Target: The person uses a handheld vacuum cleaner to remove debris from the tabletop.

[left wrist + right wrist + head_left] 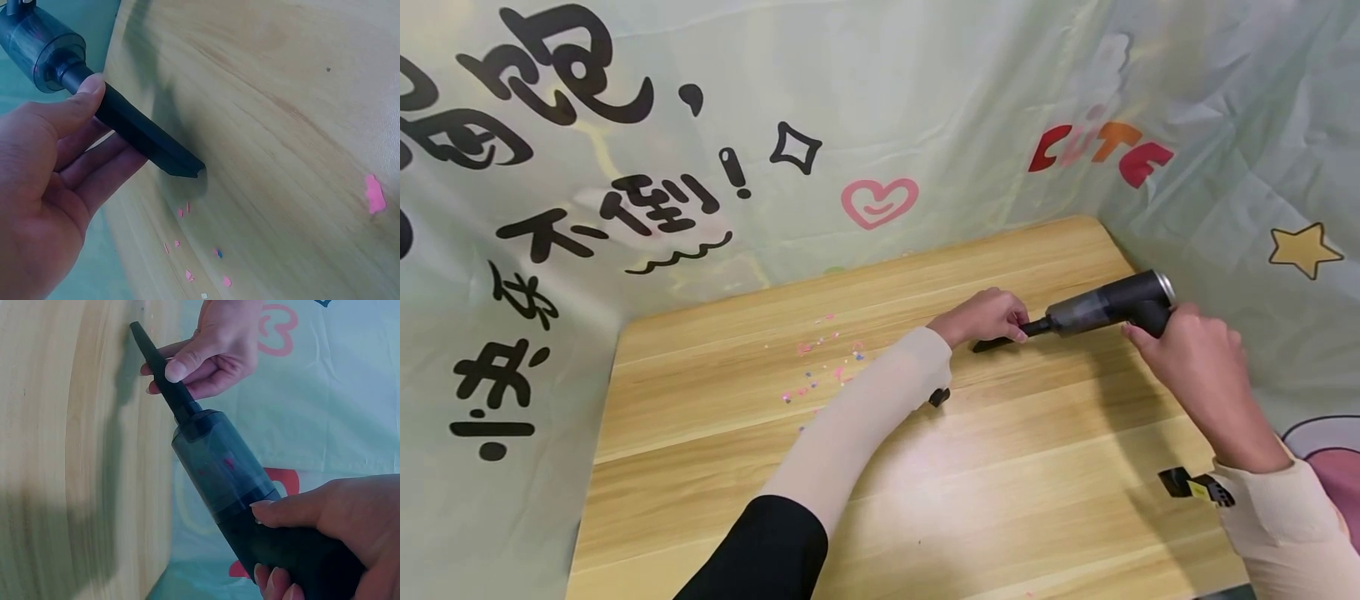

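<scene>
Pinching the nozzle (pixel 140 132) between thumb and fingers, the left hand (pixel 985 317) steadies the front of the vacuum (pixel 1093 308), while the right hand (pixel 1198 367) grips its back end. The vacuum is held over the far right part of the tabletop (pixel 1000 467), its nozzle pointing left, towards the scraps (pixel 839 372). Pink flecks (pixel 229 464) show inside the clear cup (pixel 219 440). Whether the tip touches the tabletop is hard to tell; its shadow suggests a slight gap.

The step looks like setting or guiding the nozzle for cleaning up. To do it well, the right hand should hold the body firm, so that the left can turn or press the nozzle straight along its length without straining the joint. Over the scraps, the tip would work best low and level, drawn slowly in overlapping strokes from the outer bits inward. Pushing could scatter such light pieces, so let the suction lift them.
</scene>
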